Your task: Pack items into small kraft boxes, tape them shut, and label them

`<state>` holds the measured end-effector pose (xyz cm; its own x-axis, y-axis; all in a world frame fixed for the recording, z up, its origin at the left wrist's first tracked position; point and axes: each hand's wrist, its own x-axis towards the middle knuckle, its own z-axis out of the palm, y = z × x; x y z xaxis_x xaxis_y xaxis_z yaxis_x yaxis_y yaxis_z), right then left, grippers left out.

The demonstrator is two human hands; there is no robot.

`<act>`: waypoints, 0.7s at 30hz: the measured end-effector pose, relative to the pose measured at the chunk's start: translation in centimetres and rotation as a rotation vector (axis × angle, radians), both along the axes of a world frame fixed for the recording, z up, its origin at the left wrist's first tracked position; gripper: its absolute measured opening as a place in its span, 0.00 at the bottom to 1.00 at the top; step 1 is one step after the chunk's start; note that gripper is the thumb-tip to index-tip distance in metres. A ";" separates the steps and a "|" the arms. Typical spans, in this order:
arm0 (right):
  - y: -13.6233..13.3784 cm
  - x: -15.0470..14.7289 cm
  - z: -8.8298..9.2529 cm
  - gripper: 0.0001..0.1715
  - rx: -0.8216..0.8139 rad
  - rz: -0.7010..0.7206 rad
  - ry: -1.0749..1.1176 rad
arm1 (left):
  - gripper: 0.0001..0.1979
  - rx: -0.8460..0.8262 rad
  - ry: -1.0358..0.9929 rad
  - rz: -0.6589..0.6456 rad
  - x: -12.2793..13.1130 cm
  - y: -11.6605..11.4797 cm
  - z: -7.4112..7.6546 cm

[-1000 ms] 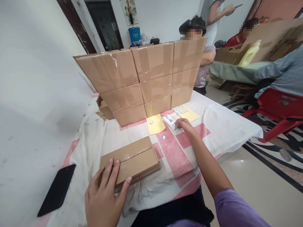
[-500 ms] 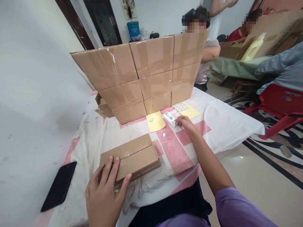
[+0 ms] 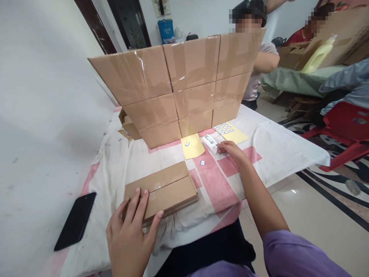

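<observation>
My left hand [image 3: 131,227] lies on the near left end of a flat brown cardboard box [image 3: 170,188], fingers spread over its top and the thumb along its front edge. Farther off, my right hand [image 3: 230,149] has its fingers closed at the near right corner of a small white box [image 3: 210,143] with a picture on its top; the fingertips are partly hidden. Left of that white box is a yellow sheet [image 3: 192,153] bearing one small white sticker [image 3: 187,144]. Another small blue-edged sticker [image 3: 202,163] lies on the cloth between the two boxes.
A wall of taped cardboard boxes [image 3: 193,73] stands across the table's back. Beyond the white box lies a yellow sheet with several stickers [image 3: 235,135]. A black phone [image 3: 75,221] rests at the left, by the wall. Another person [image 3: 266,63] is behind the boxes.
The view has shifted slightly, so everything appears a little farther right and higher. Both hands keep their places on the cardboard box and at the white box.
</observation>
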<state>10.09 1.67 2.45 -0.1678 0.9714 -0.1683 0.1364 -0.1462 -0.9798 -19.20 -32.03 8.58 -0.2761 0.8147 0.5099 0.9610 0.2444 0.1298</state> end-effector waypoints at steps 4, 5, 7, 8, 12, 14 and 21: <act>-0.3 0.1 0.4 0.11 0.000 0.023 -0.021 | 0.27 -0.005 -0.003 0.001 -0.1 0.1 0.0; -0.4 0.1 0.5 0.10 0.000 0.025 -0.027 | 0.28 -0.009 0.000 0.003 -0.1 0.1 0.0; -0.5 0.1 0.7 0.09 -0.001 0.028 -0.038 | 0.28 -0.014 0.014 0.001 -0.2 0.0 0.0; -0.5 0.1 0.8 0.08 -0.002 0.029 -0.042 | 0.28 -0.015 0.021 -0.002 -0.2 0.0 0.0; -0.8 0.2 1.2 0.08 -0.019 0.033 -0.057 | 0.28 -0.015 0.024 -0.008 -0.3 0.0 -0.1; -1.0 0.3 1.2 0.08 -0.021 0.038 -0.058 | 0.28 -0.012 0.019 -0.005 -0.3 0.0 -0.1; -0.7 0.5 0.5 0.09 0.007 0.066 -0.030 | 0.28 -0.013 0.030 -0.004 -0.2 0.0 0.0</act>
